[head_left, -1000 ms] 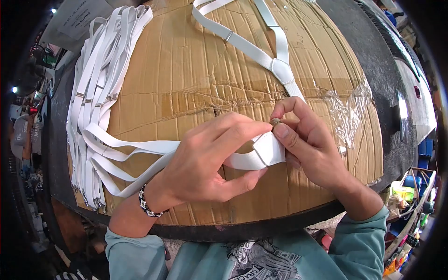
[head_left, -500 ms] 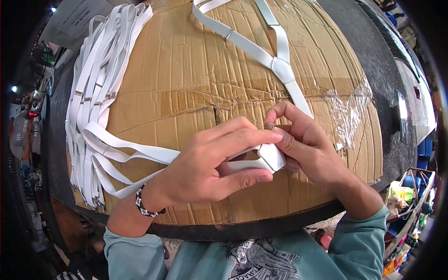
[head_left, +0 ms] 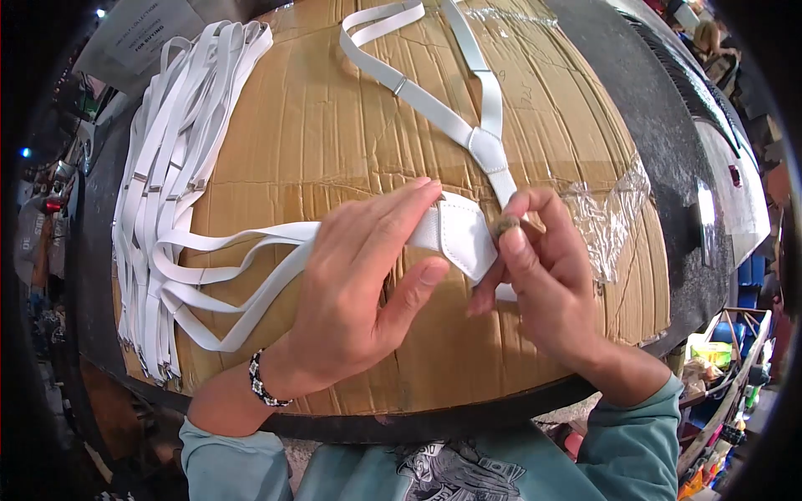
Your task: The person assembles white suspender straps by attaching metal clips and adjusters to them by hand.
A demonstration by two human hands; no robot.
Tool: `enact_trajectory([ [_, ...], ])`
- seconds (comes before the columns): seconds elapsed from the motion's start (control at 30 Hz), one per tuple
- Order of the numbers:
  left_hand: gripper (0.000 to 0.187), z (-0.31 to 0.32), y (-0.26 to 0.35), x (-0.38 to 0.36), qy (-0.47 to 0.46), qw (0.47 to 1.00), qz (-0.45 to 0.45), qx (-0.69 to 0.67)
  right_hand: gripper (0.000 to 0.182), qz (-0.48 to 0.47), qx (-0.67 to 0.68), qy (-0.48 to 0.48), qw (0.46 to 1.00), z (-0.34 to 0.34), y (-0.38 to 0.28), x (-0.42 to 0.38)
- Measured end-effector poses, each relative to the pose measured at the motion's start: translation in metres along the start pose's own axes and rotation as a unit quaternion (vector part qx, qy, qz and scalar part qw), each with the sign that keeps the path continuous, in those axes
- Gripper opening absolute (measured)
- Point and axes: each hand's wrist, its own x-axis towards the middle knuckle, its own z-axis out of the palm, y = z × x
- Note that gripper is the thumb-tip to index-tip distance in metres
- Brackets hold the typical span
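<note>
A white pair of suspenders lies between my hands, its stitched Y-shaped back patch (head_left: 465, 239) facing up. My left hand (head_left: 351, 271) rests over the straps beside the patch, fingers stretched and thumb apart. Between thumb and forefinger, my right hand (head_left: 555, 288) pinches a small brownish lump (head_left: 505, 224) at the patch's right corner; its lower fingers are partly hidden behind the patch. Another white pair of suspenders (head_left: 434, 104) with its own patch stretches away at the top. Straps (head_left: 276, 238) run left from under my left hand.
Many white suspenders with metal clips (head_left: 171, 159) are piled on the left of the cardboard (head_left: 292, 167). Clear tape (head_left: 606, 217) wrinkles on its right side. A grey box (head_left: 138, 42) stands at the back left. A crate of assorted items (head_left: 723, 359) stands at lower right.
My left hand has opened out and shifted left, leaving the patch flatter and more exposed. My right hand still pinches the small lump, which now shows more clearly.
</note>
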Motion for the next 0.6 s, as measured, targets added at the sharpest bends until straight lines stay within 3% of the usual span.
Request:
enact_trajectory([
  [0.17, 0.075, 0.010, 0.003, -0.005, -0.025, 0.972, -0.104, -0.209, 0.018, -0.042, -0.024, -0.056, 0.997, 0.009, 0.006, -0.004],
  [0.27, 0.071, 0.009, 0.006, -0.002, -0.032, 0.956, -0.103, -0.272, 0.016, 0.011, -0.050, -0.076, 0.996, 0.009, 0.007, -0.008],
  [0.37, 0.069, 0.007, 0.004, -0.002, -0.070, 0.899, -0.184, -0.392, 0.014, 0.045, -0.069, -0.117, 0.990, 0.003, -0.001, -0.007],
  [0.5, 0.055, -0.001, -0.006, 0.001, -0.089, 0.968, -0.069, -0.224, 0.015, 0.064, -0.028, -0.127, 0.989, 0.005, -0.004, -0.003],
  [0.6, 0.048, 0.001, -0.011, 0.001, -0.095, 0.981, -0.007, -0.171, 0.017, 0.047, -0.224, -0.126, 0.965, -0.006, -0.017, -0.001],
])
